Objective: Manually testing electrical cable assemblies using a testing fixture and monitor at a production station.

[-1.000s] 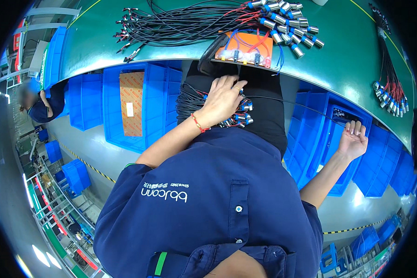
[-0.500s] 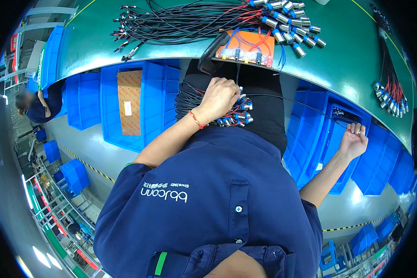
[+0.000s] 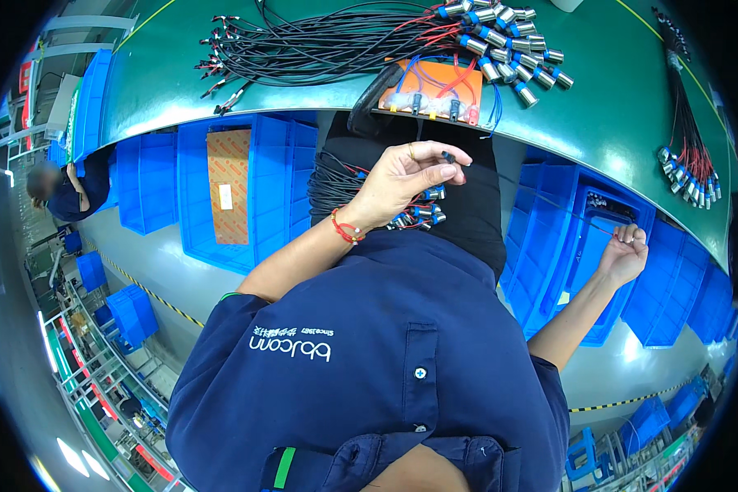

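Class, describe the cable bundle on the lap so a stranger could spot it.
Find the green table across the top, then the black trousers below. There, partly hidden by the left hand, lies the lap bundle, black with silver-blue ends. Unlike the long bundle and the right bundle, it lies off the table.

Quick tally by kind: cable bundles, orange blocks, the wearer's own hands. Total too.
Cable bundles: 3 (large bundle, far-right bundle, lap bundle)
Orange block: 1
Wearer's hands: 2 (left hand, right hand)
Total: 6
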The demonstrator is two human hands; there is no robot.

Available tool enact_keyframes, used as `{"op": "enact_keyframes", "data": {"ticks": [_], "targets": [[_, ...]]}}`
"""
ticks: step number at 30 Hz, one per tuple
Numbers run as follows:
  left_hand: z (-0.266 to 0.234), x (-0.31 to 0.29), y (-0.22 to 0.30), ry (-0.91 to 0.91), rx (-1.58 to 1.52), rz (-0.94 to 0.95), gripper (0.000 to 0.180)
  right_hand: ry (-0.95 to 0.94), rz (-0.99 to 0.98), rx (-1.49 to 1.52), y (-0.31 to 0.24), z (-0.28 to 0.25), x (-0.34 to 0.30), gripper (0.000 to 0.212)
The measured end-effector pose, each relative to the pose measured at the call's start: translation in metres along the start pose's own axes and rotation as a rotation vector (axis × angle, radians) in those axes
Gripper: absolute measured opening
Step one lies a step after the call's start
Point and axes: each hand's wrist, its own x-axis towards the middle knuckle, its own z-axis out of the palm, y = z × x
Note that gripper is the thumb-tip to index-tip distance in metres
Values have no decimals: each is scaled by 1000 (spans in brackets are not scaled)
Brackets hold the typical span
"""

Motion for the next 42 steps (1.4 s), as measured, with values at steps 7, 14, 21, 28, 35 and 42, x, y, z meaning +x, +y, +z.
{"op": "enact_keyframes", "data": {"ticks": [7, 14, 21, 28, 35, 42], "targets": [[10, 14, -3, 61, -97, -77, 22, -94, 2, -3, 5, 10, -3, 9], [15, 25, -1, 120, 0, -90, 22, -154, 72, 56, 8, 22, -5, 15], [17, 26, 6, 115, -141, -171, 21, -165, 87, 79, 9, 30, -6, 16], [9, 28, 14, 78, -73, -252, 23, -155, 103, 69, 13, 39, -7, 16], [9, 29, 18, 46, -27, -253, 24, -146, 106, 28, 15, 46, -8, 15], [12, 28, 13, 81, -123, -281, 23, -135, 108, 24, 14, 48, -10, 14]]}}
